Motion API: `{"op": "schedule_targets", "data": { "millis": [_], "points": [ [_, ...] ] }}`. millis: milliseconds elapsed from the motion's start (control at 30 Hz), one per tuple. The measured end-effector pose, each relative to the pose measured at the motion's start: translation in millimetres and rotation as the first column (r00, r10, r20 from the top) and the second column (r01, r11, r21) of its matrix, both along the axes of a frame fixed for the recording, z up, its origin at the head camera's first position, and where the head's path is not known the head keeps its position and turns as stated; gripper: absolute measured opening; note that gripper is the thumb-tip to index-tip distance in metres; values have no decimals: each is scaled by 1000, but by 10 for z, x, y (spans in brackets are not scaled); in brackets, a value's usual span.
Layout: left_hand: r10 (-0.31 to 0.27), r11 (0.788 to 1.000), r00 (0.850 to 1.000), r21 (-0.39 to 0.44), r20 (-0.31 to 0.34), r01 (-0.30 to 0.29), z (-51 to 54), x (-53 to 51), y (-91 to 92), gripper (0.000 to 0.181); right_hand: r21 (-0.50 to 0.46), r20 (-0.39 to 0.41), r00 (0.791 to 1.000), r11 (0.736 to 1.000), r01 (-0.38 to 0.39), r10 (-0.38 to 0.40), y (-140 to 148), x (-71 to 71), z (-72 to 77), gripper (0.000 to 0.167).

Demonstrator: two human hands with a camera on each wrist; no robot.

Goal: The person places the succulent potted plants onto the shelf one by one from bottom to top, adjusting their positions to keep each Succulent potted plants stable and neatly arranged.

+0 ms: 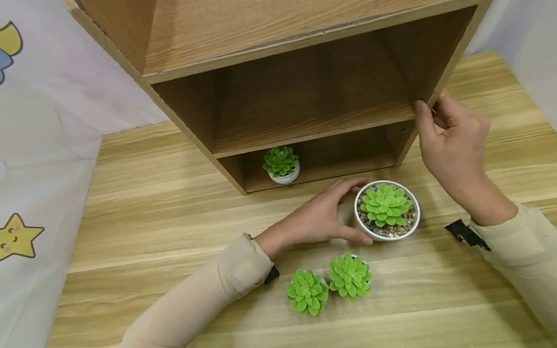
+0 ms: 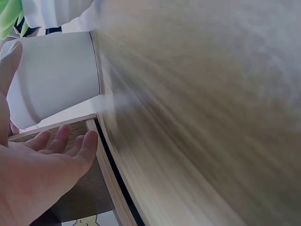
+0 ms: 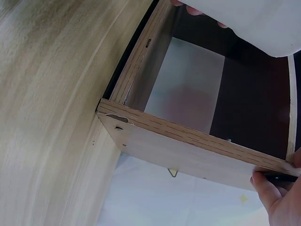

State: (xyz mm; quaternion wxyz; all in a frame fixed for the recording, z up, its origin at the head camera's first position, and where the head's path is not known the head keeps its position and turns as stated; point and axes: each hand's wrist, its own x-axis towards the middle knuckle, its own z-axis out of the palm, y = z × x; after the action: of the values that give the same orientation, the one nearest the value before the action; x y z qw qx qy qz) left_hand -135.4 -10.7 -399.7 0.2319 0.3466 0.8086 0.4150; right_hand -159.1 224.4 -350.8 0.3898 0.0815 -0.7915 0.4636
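Pot (image 2: 54,73), nearer the table's (image 1: 533,135) right edge, likely wants even pressure from the left hand (image 1: 321,214), spread about its side, while the right hand (image 1: 456,139) pinches the shelf (image 1: 316,36).

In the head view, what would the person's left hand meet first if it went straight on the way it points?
Most likely the round white pot that holds a green, rosette-shaped succulent: it stands just ahead of the left hand, though whether they touch is unclear.
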Motion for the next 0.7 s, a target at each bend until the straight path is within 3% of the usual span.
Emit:
{"op": "schedule_targets", "data": {
  "millis": [333,567,700],
  "points": [
    [-64,995,998,77,27,62,-53,-51,58,113,6,-1,1000,1000,-2,2,-3,12,10,18],
    [-130,975,991,184,36,122,-93,-79,128,112,-2,-4,1000,1000,-13,13,-10,15,17,19],
    [-134,973,990,194,51,122,-100,-83,154,112,-4,-3,1000,1000,-18,18,-12,21,23,19]
  ]
}}
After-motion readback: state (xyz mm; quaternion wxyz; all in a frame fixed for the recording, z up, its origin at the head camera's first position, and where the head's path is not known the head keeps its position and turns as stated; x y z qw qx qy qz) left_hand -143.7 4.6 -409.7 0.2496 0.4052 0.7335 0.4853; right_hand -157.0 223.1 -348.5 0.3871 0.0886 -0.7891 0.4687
